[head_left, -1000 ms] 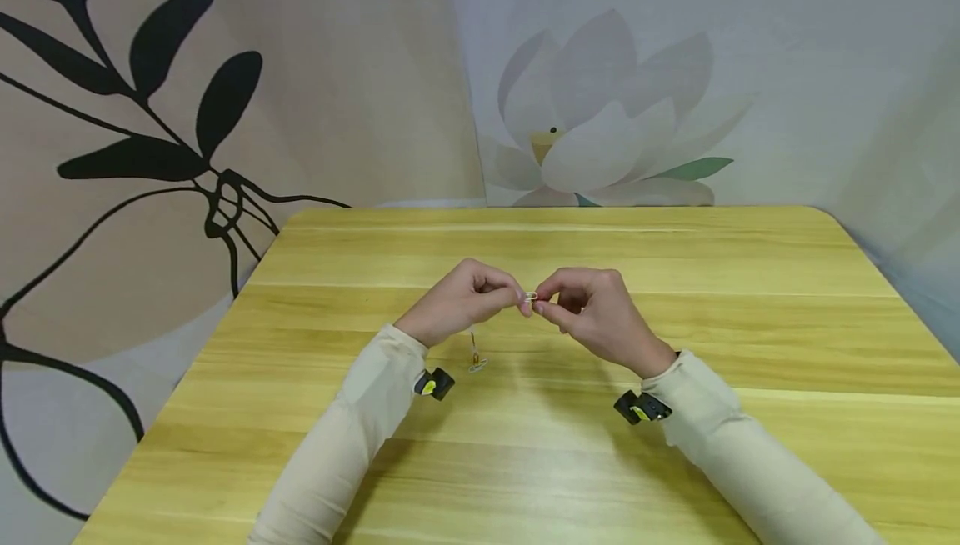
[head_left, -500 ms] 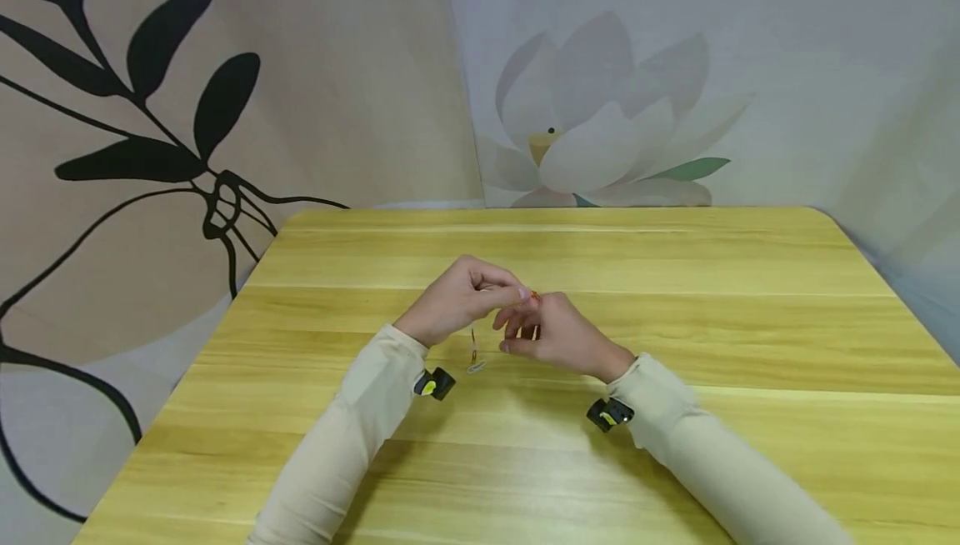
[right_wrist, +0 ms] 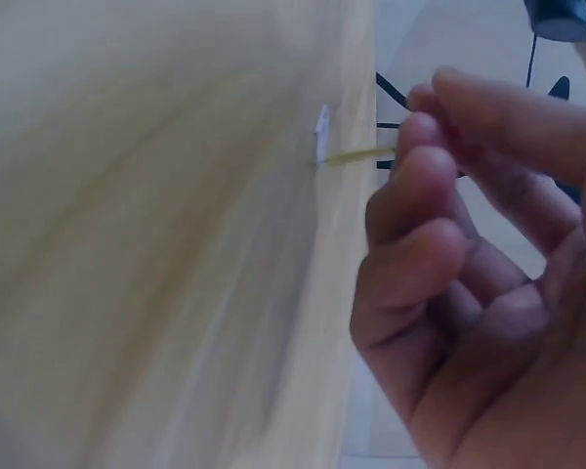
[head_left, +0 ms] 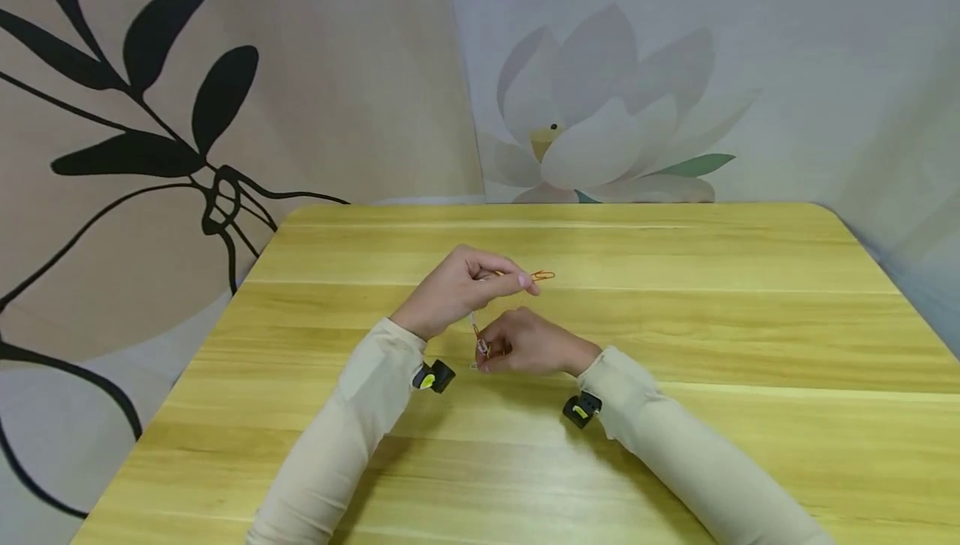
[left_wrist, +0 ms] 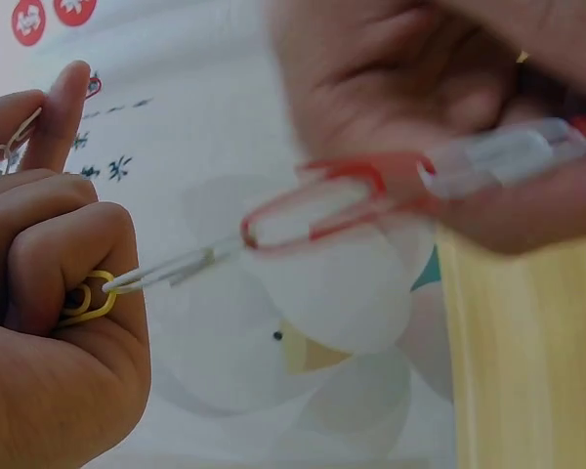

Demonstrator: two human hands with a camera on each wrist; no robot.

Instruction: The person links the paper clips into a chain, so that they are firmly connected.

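Observation:
My left hand (head_left: 476,288) pinches a chain of linked paper clips above the table, and an orange-red paper clip (head_left: 543,276) sticks out past its fingertips. In the left wrist view its lower fingers curl round a yellow paper clip (left_wrist: 110,293). From there a white paper clip (left_wrist: 181,262) and a red paper clip (left_wrist: 402,178) run toward the right hand. Just below the left hand, my right hand (head_left: 534,343) grips the hanging part of the chain between thumb and fingers. A yellow paper clip (right_wrist: 359,154) with a white paper clip (right_wrist: 321,127) extends beyond its fingertips.
The hands are over a wood-grain table (head_left: 675,462). Behind its far edge hangs a backdrop (head_left: 360,70) printed with dark leaves and a pale flower. Each wrist carries a small black camera, such as the left wrist camera (head_left: 433,376).
My right hand has left the left fingertips and moved down and left to the hanging chain. The orange-red clip now shows past the left fingertips; the left hand has barely moved.

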